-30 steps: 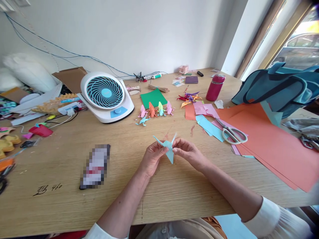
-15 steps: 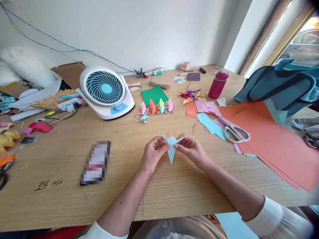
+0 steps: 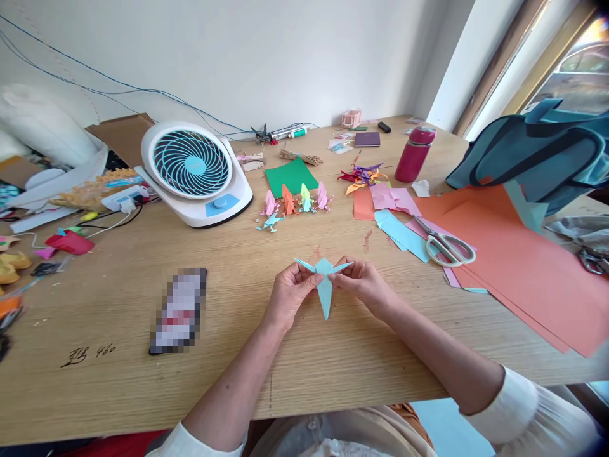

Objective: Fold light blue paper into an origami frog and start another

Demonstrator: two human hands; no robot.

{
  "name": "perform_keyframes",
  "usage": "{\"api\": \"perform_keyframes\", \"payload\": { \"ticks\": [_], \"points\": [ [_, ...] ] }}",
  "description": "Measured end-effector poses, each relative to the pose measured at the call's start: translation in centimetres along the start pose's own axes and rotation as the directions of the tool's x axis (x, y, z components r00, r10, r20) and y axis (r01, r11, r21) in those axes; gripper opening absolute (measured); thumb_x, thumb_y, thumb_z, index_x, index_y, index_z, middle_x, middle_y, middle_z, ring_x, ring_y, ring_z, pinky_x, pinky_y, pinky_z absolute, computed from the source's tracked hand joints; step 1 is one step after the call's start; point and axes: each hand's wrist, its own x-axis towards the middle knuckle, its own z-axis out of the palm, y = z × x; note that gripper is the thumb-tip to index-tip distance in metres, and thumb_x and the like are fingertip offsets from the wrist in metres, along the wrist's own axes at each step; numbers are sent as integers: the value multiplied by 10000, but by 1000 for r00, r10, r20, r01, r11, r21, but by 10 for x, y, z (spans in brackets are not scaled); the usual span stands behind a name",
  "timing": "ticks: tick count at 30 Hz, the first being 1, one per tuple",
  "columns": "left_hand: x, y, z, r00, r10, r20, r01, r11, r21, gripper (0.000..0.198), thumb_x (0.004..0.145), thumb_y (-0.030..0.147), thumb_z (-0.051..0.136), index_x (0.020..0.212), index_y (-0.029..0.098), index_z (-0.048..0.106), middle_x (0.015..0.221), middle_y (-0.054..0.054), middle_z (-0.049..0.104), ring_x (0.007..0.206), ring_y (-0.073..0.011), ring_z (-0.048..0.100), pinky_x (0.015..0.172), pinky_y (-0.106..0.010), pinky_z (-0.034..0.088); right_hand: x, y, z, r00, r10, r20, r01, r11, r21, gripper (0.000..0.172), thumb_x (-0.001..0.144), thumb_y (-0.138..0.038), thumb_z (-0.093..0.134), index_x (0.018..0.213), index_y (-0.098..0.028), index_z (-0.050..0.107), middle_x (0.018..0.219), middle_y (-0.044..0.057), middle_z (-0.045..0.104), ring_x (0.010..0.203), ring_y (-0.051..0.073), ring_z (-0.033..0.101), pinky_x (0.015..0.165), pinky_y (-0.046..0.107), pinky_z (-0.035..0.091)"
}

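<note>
Between my hands is a light-blue folded paper figure [image 3: 325,293], with a long point toward me and two thin points spread to the sides. My left hand [image 3: 291,291] pinches its left side between thumb and fingers. On the other side, my right hand [image 3: 364,287] grips it the same way, thumb near the middle. The figure is held just above the wooden table [image 3: 228,374]. Beyond it stand several small folded paper figures [image 3: 288,200] in pink, orange and green, and a light-blue one [image 3: 271,221] lies before them.
A white fan [image 3: 195,171] stands at the back left, a blurred-out flat object [image 3: 178,311] nearer. To the right lie scissors [image 3: 447,246] on light-blue paper strips [image 3: 402,235] and large orange sheets [image 3: 523,273]. Behind them are a red bottle [image 3: 415,155] and a blue bag [image 3: 528,158].
The left thin point of the paper figure has swung outward and lower, and the figure lies flatter toward the camera. Both hands keep their pinch. The camera view has shifted slightly.
</note>
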Motion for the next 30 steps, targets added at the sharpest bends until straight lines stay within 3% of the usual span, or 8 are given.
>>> {"api": "perform_keyframes", "payload": {
  "ticks": [8,12,14,17,20,24,30],
  "points": [
    [2,-4,-4,999,-39,-11,40,996,83,424,577,409,875,810,166,618,706,18,696,663,-118,655,592,-198,510,2,2,-5,996,85,6,-84,995,-60,396,632,-508,826,751,-191,620,671,-11,658,620,126,608,626,267,479],
    [1,-4,-3,998,-45,43,42,996,75,433,596,394,864,851,175,591,740,12,700,700,-137,674,668,-248,547,3,3,-7,994,106,-29,-109,988,-110,419,609,-516,835,736,-195,596,673,2,667,622,146,631,610,281,496],
    [1,-3,-3,998,-35,57,29,995,100,414,610,376,853,853,175,585,749,6,700,682,-128,663,632,-224,528,4,5,-7,995,94,-45,-99,986,-133,422,610,-511,834,747,-194,592,673,1,662,617,143,624,602,279,490],
    [2,-4,-4,999,24,24,-27,987,157,345,655,336,818,853,171,588,741,0,694,636,-107,628,549,-181,477,4,7,-8,998,-5,-67,-8,981,-195,389,657,-486,809,792,-192,593,681,-10,635,618,128,587,580,261,451],
    [3,-5,-5,990,122,-64,-112,984,141,302,691,311,785,863,175,577,763,-2,697,652,-115,634,569,-202,506,3,9,-8,990,-103,-100,75,966,-247,364,700,-468,780,848,-195,590,733,-9,622,638,122,565,576,254,432],
    [4,-5,-4,963,233,-137,-221,970,102,273,721,311,768,859,179,573,804,-9,699,722,-135,663,636,-231,538,0,12,-5,995,-91,-29,77,942,-325,318,742,-471,742,815,-190,614,751,20,651,655,142,582,593,273,445],
    [2,-5,0,956,275,-103,-267,960,84,269,724,292,768,871,181,573,807,-10,694,748,-143,665,720,-268,547,-3,12,2,996,-87,1,81,926,-370,251,778,-438,689,764,-196,626,705,12,655,625,144,565,569,267,412]
  ]
}}
